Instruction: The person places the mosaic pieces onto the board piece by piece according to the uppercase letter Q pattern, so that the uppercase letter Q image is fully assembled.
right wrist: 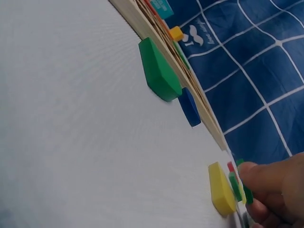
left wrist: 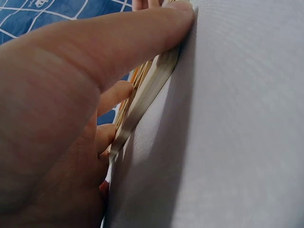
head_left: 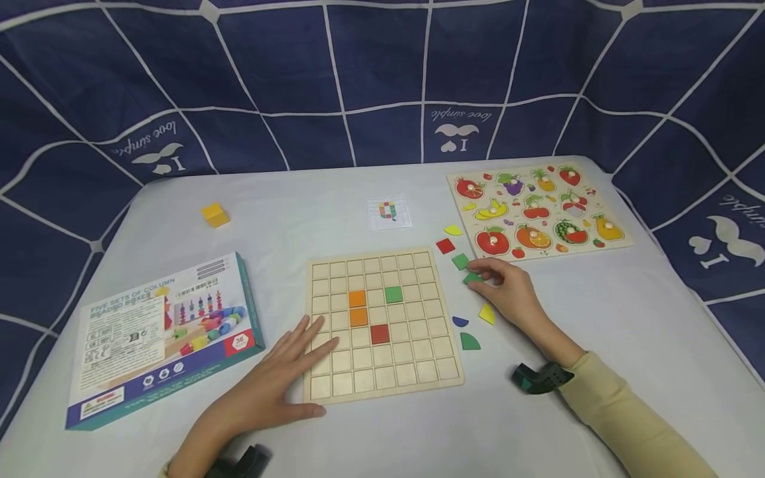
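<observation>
A wooden grid board lies in the middle of the table in the head view. Two orange squares, a green square and a red square sit in its cells. Along its left edge rests my left hand, fingers spread over the border and thumb near the lower corner. Right of the board, my right hand pinches a green piece between thumb and fingers; its full shape is partly hidden. Just beyond lie another green square and a red square.
Near the right hand lie yellow pieces, a blue half-round piece and a green quarter-round. A pattern card is behind the board, a fruit puzzle at back right, a toy box at left, yellow blocks at back left.
</observation>
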The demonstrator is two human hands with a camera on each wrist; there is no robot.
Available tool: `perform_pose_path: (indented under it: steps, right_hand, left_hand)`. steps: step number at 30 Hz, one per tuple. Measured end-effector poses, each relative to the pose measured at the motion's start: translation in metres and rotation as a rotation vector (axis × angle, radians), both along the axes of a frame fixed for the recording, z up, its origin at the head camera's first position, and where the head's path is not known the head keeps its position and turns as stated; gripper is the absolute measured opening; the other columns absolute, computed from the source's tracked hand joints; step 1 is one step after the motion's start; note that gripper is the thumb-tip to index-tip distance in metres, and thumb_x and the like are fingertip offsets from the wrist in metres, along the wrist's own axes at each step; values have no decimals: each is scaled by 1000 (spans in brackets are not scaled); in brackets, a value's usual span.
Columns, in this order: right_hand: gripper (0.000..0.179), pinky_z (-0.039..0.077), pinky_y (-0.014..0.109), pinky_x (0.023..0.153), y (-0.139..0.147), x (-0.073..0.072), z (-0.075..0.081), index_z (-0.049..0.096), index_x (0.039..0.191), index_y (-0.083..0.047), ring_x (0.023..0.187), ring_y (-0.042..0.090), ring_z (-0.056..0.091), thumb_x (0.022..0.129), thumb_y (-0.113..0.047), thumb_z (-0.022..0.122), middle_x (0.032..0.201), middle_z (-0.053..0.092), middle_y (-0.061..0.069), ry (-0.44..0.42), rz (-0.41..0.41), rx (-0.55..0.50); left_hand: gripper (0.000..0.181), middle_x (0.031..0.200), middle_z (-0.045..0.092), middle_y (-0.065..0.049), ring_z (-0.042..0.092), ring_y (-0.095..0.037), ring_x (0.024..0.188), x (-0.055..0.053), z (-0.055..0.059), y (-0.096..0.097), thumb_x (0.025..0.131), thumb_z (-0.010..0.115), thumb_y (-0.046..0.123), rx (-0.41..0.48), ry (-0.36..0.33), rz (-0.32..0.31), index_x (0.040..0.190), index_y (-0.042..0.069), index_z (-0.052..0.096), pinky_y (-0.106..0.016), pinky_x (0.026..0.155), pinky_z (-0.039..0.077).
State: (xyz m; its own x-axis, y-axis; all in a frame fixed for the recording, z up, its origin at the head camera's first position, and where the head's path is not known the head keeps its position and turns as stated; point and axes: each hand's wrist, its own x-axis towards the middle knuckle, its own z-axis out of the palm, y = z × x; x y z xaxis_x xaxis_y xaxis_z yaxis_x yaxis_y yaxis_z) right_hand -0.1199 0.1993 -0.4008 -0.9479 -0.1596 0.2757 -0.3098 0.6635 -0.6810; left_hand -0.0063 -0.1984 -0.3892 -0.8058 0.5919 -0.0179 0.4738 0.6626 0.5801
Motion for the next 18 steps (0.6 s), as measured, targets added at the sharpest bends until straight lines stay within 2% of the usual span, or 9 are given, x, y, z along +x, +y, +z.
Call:
perform_pose_path:
  steps: [7, 13, 18]
  right_hand:
    - [34, 44, 30, 68, -13, 3, 15, 67, 105, -5, 83, 18, 58, 73, 2, 77, 94, 68, 4, 2, 52, -36]
    - [35, 45, 34, 69, -39, 9, 25, 69, 105, -6, 80, 15, 56, 72, 0, 79, 90, 66, -1, -4, 157, -97]
    - [36, 48, 34, 68, -67, 16, 26, 69, 105, -7, 78, 11, 56, 71, -1, 80, 90, 64, -5, -38, 241, -154]
  left_hand:
    - [99, 156, 6, -3, -1, -26, 140, 0, -1, -1, 66, 81, 42, -4, -8, 6, 148, 24, 29, -26, 108, -7]
    - [98, 156, 5, -3, -1, -26, 140, 0, -1, 0, 67, 81, 43, -5, -6, 1, 148, 25, 29, -27, 108, -6]
    - [98, 156, 7, -5, 1, -28, 140, 0, -1, 0, 67, 81, 43, 5, 27, -4, 148, 23, 30, -28, 109, -5]
